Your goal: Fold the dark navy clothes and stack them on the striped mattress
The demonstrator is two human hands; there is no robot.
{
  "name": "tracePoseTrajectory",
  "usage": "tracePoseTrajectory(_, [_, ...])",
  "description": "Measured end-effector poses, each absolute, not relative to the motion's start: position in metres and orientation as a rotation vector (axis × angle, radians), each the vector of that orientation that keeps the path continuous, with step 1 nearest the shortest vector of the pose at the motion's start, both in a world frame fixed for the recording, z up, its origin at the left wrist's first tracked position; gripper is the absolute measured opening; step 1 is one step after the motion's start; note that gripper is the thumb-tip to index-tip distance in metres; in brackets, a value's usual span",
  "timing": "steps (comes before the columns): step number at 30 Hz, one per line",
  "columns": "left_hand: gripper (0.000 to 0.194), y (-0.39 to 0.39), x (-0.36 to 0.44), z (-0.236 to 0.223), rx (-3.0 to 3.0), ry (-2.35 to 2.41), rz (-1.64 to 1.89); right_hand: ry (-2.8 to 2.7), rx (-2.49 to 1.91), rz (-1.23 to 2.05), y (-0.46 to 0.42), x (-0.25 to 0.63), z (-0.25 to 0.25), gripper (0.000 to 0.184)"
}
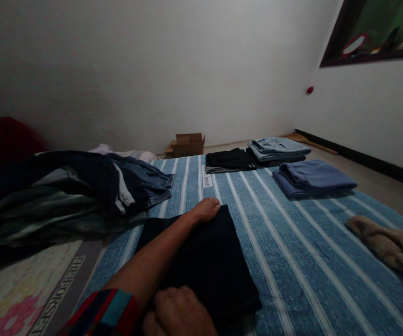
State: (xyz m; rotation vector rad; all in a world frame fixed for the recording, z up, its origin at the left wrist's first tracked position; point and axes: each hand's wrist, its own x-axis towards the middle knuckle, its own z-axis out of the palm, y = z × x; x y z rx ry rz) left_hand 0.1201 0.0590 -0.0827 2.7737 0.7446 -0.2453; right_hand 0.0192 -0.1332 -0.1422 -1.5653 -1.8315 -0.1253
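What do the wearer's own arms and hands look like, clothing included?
The left hand is bare, with no glove; the left sleeve has bold red, teal and dark blue blocks and leaves the forearm uncovered. The right hand is ungloved too; its sleeve is out of view.

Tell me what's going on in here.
A person has both hands at a dark garment laid flat on a blue striped cover. The left hand reaches to its far edge, and the right hand is at the near side, fingers curled. To the left lies a loose heap of clothes. Farther off are folded black clothing, light-blue clothing and a folded blue piece. A brown knitted item lies crumpled at the right.
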Motion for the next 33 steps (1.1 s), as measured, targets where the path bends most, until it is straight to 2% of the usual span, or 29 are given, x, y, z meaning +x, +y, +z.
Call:
tracePoseTrajectory(1, [0.028, 0.059, 0.120, -0.081, 2.766, 0.738, -0.229, -1.835, -1.463, -0.214, -0.141, 0.038, -0.133, 0.018])
tracePoseTrajectory(4, [0.037, 0.059, 0.120, -0.079, 2.737, 0.726, -0.189, -1.675, -1.532, -0.381, -0.171, 0.096, -0.119, 0.018])
tracePoseTrajectory(7, [0.038, 0.058, 0.124, -0.080, 2.717, 0.731, -0.171, -1.713, -1.613, -0.315, -0.198, 0.137, -0.127, 0.025])
tracePoseTrajectory(9, [0.033, 0.058, 0.127, -0.083, 2.722, 0.741, -0.167, -1.719, -1.602, -0.245, -0.210, 0.150, -0.136, 0.023])
tracePoseTrajectory(12, [0.026, 0.057, 0.131, -0.084, 2.749, 0.743, -0.156, -1.745, -1.619, -0.171, -0.215, 0.156, -0.144, 0.024])
tracePoseTrajectory(17, [0.024, 0.058, 0.130, -0.082, 2.785, 0.696, -0.124, -1.868, -1.546, -0.373, -0.206, 0.151, -0.140, 0.029])
tracePoseTrajectory(20, [0.025, 0.059, 0.130, -0.083, 2.787, 0.636, -0.125, -1.963, -1.488, -0.386, -0.203, 0.150, -0.139, 0.031])
tracePoseTrajectory(25, [0.024, 0.057, 0.127, -0.084, 2.771, 0.634, -0.112, -2.182, -1.404, -0.265, -0.200, 0.164, -0.121, 0.018])
tracePoseTrajectory(30, [0.026, 0.052, 0.088, -0.051, 2.800, 0.719, -0.023, -2.246, -1.304, -0.129, -0.176, 0.174, -0.085, 0.015])
tracePoseTrajectory(33, [0.024, 0.022, 0.041, -0.030, 2.836, 0.840, 0.041, -2.284, -1.275, -0.062, -0.148, 0.166, -0.076, 0.013])
